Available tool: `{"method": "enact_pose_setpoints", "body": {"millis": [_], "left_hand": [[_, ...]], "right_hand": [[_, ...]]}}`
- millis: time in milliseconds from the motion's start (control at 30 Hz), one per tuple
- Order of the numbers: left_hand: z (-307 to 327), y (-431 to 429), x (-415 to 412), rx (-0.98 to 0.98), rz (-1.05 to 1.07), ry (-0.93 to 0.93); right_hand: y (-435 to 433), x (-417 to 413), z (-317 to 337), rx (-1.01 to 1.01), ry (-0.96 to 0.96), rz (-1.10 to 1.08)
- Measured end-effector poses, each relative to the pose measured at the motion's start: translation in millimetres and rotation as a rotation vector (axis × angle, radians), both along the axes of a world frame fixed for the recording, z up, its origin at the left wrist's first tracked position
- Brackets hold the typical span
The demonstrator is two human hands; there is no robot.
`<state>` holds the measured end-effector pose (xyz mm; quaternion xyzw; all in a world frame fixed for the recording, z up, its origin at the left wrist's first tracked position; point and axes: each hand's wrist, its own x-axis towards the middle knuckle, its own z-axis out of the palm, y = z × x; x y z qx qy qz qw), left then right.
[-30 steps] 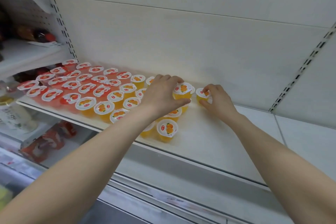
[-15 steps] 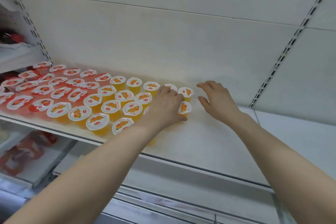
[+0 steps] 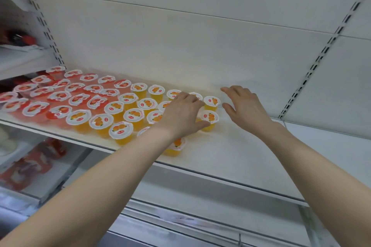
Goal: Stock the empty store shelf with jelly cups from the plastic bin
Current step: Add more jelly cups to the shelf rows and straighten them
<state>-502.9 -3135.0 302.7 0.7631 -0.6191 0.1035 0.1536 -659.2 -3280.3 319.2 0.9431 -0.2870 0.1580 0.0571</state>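
Observation:
The white shelf (image 3: 230, 156) carries rows of jelly cups: several red ones (image 3: 60, 96) on the left, several orange ones (image 3: 132, 115) in the middle. My left hand (image 3: 181, 115) lies palm down over the right end of the orange group, its thumb against an orange cup (image 3: 209, 119) at the row's end. Another orange cup (image 3: 211, 102) stands just behind that one. My right hand (image 3: 244, 106) hovers beside these two cups, fingers spread, holding nothing. Under my left wrist an orange cup (image 3: 176, 147) near the shelf's front edge is partly hidden. The plastic bin is out of sight.
The shelf's right half is bare white surface. A slotted upright (image 3: 313, 62) runs up the back wall at right. Another shelf (image 3: 22, 60) with dark bottles is at upper left. Red packets (image 3: 32, 162) lie on the lower shelf at left.
My right hand has let go of the orange cup it was setting down at the back and opened beside it. My left hand slid from the back cup to the row in front.

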Motion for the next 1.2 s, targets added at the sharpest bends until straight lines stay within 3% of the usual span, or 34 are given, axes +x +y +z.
{"method": "enact_pose_setpoints", "body": {"millis": [300,633,967,1200], "left_hand": [[29,107,61,-0.13,0.081,-0.024],[20,301,158,-0.185,0.256,-0.095],[-40,509,242,-0.154,0.526,-0.059],[-118,628,273,-0.072,0.877,0.192]], "right_hand": [[90,54,23,-0.066,-0.034,0.123],[254,167,19,-0.14,-0.079,0.342],[421,283,-35,-0.138,0.005,0.615],[505,354,-97,-0.034,0.108,0.871]]}}
